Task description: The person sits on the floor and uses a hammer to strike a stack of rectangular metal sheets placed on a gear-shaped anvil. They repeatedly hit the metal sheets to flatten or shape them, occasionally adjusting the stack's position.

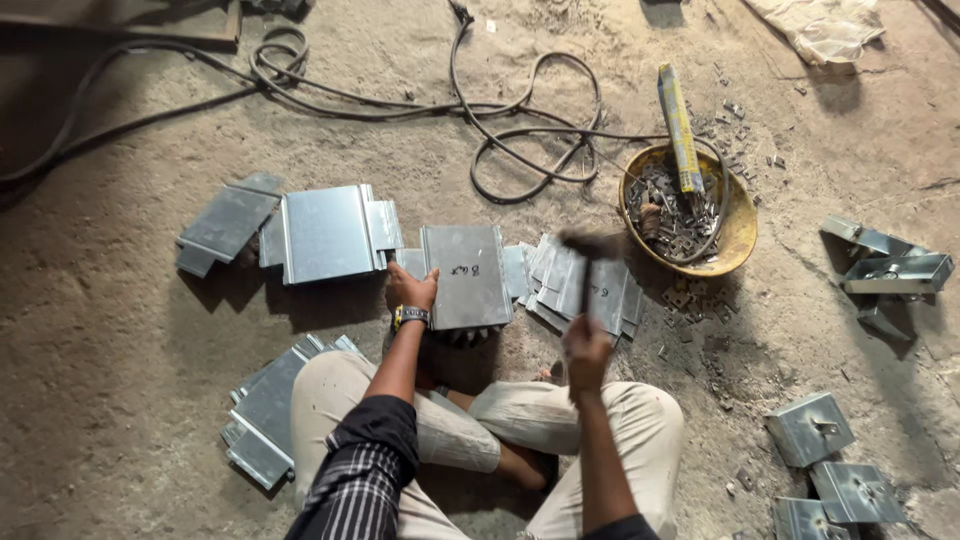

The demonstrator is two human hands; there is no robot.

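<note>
Two hands work over the dirt floor (120, 330) in front of a person sitting cross-legged. The left hand (410, 292), with a watch at the wrist, lies on the left edge of a flat grey metal plate (466, 276), fingers wrapped over that edge and holding it down. The right hand (586, 350) is closed in a fist around the handle of a hammer (588, 258), whose dark head hangs raised and blurred above a fanned stack of plates (585, 290) just to the right of the held plate.

The held plate lies straight ahead of the person's knees, between that stack and a larger folded plate (328, 233) further left. Beyond the folded plate, another bent piece (228, 220) lies tilted on the floor. A second pile of plates (265, 415) sits beside the left knee.

To the upper right of the hammer stands a yellow bowl (738, 232) filled with small metal bits, with a long yellow-wrapped packet (679, 125) leaning in it. Black cables (520, 130) loop across the ground behind. Well to the right lie several small metal brackets (810, 428) and open metal channels (895, 272).
</note>
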